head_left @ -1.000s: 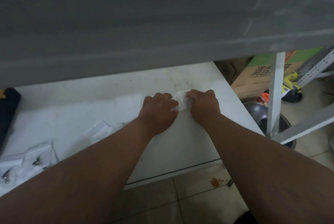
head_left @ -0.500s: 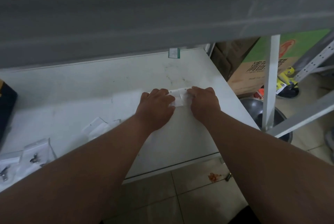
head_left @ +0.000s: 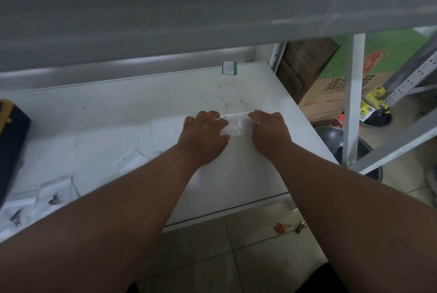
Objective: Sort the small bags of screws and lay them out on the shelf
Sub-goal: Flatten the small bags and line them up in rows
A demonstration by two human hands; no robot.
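Two small clear bags of screws [head_left: 236, 123] lie side by side on the white shelf [head_left: 142, 108], right of its middle. My left hand [head_left: 204, 136] rests palm down on the left bag, my right hand [head_left: 269, 130] on the right bag, fingers curled over their edges. More small bags lie at the shelf's left: one [head_left: 132, 160] tilted near my left forearm, one [head_left: 55, 192] with dark screws inside, one [head_left: 16, 212] at the front corner.
A grey upper shelf [head_left: 212, 4] overhangs the top of the view. A dark case [head_left: 11, 136] sits at far left. A green-edged label [head_left: 229, 68] stands at the shelf's back. Right of the white upright [head_left: 352, 103] are a cardboard box [head_left: 331, 93] and a metal bowl [head_left: 335, 141] on the tiled floor.
The view has tilted up, showing more of the shelf's back and the label. Both hands have spread slightly apart, uncovering the two bags lying flat between them.
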